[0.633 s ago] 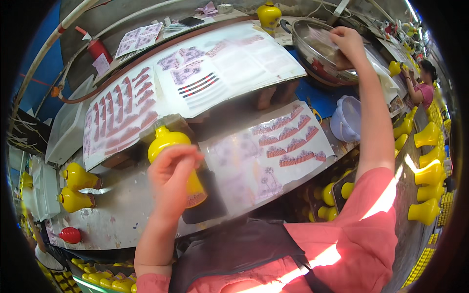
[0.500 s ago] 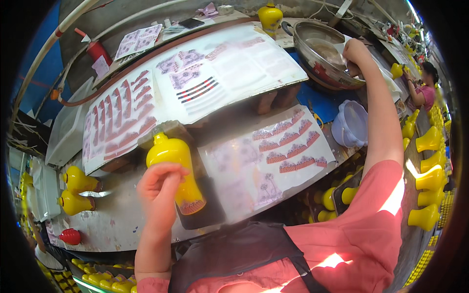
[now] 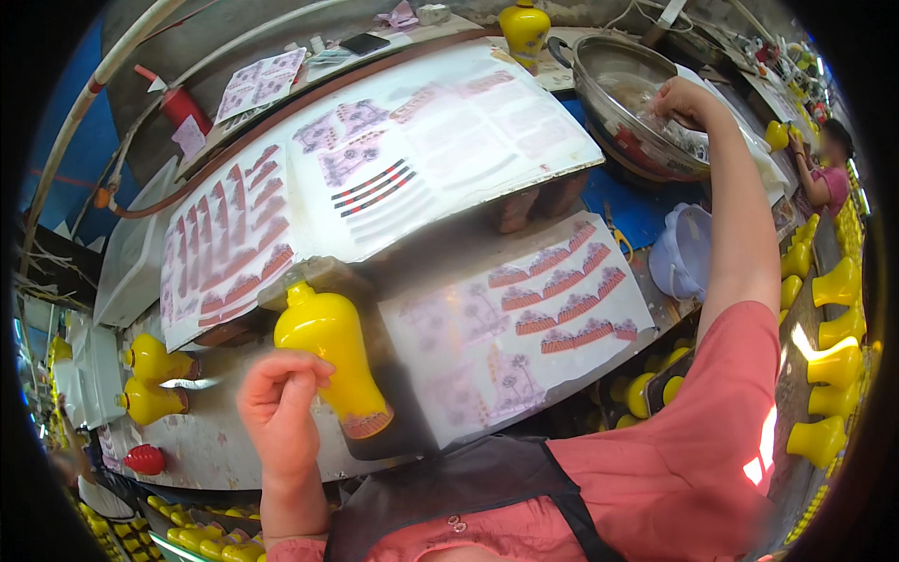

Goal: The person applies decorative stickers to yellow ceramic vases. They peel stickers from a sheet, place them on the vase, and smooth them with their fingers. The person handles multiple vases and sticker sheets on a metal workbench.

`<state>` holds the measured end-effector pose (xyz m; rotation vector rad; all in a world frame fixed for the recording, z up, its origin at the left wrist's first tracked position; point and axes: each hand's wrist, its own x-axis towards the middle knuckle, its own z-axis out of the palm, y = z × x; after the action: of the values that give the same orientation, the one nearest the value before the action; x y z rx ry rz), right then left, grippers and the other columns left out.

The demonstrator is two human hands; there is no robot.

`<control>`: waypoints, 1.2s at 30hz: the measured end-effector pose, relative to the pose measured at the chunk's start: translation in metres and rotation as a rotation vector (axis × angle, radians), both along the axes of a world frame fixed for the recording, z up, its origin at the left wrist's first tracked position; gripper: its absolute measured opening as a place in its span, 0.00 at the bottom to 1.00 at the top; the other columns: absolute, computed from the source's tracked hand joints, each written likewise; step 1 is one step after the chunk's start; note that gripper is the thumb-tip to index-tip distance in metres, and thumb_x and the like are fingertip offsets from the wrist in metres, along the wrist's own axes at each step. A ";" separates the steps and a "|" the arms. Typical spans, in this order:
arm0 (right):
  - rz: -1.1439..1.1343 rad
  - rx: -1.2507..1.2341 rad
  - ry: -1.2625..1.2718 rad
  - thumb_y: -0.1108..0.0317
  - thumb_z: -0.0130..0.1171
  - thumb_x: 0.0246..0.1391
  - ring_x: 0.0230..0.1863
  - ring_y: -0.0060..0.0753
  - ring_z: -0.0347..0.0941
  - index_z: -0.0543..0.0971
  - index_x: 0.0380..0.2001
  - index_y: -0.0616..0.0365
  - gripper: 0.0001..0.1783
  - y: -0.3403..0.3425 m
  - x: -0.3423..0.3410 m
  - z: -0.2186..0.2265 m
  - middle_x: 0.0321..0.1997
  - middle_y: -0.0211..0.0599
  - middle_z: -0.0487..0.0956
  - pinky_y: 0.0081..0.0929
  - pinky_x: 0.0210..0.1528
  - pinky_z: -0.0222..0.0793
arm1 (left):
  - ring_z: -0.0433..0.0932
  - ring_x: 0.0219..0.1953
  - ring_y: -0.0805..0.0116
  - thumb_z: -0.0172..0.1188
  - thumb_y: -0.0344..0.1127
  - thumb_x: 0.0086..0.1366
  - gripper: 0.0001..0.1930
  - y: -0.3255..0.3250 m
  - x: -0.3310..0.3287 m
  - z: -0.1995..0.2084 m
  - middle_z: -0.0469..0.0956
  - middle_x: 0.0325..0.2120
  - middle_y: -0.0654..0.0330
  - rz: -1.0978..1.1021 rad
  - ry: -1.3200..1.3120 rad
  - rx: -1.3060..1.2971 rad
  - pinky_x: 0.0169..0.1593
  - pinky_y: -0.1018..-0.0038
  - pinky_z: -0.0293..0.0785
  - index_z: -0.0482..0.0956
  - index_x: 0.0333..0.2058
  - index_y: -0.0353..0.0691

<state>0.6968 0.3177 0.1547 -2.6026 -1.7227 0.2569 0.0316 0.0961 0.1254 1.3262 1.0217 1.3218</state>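
Note:
My left hand [image 3: 281, 398] is held just left of a glossy yellow vase [image 3: 330, 351], its fingers curled in and the tips together near the vase's side. No object shows in that hand. The vase's neck points away from me, beside a greyish block, and a patterned band circles its base. Over at the far right, my right hand [image 3: 688, 103] reaches into a wide metal basin [image 3: 674, 159] that seems to hold water. Its fingers are closed at the water; whatever they grip is hidden. Decal sheets [image 3: 562, 286] lie right of the vase.
A raised white board [image 3: 449, 131] carries more decals. Beside the basin stands a pale lilac bucket [image 3: 682, 251], with yellow-handled scissors [image 3: 620, 239] close by. Two yellow vases [image 3: 154, 379] and a red object [image 3: 145, 459] sit at the left. Co-workers appear at both edges.
My left hand has shifted slightly left and down, away from the vase's front. My right hand stays at the basin; a pale sheet seen beside it no longer shows there.

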 end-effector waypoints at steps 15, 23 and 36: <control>0.583 -0.008 0.433 0.70 0.64 0.55 0.32 0.19 0.78 0.82 0.30 0.64 0.06 -0.107 -0.223 0.129 0.28 0.30 0.83 0.20 0.38 0.73 | 0.80 0.50 0.67 0.60 0.22 0.66 0.14 0.038 0.071 0.018 0.82 0.51 0.54 -0.301 -0.025 -0.039 0.59 0.71 0.75 0.81 0.51 0.33; 0.712 -0.155 0.577 0.72 0.63 0.58 0.29 0.19 0.77 0.80 0.31 0.64 0.06 -0.153 -0.364 0.114 0.25 0.29 0.78 0.19 0.34 0.71 | 0.78 0.42 0.74 0.71 0.32 0.62 0.30 0.057 0.090 0.026 0.81 0.48 0.56 -0.526 -0.085 -0.058 0.47 0.76 0.77 0.75 0.62 0.32; 0.771 -0.229 0.560 0.73 0.64 0.56 0.25 0.14 0.73 0.81 0.29 0.63 0.05 -0.160 -0.432 0.112 0.23 0.25 0.78 0.16 0.27 0.66 | 0.77 0.36 0.81 0.69 0.29 0.64 0.06 0.020 -0.016 -0.002 0.82 0.33 0.68 -0.389 0.180 -0.227 0.45 0.79 0.74 0.84 0.38 0.36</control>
<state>0.2647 0.1581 0.2667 -1.5662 -2.4119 1.1042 0.0154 0.1156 0.1235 1.3999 0.9431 0.7845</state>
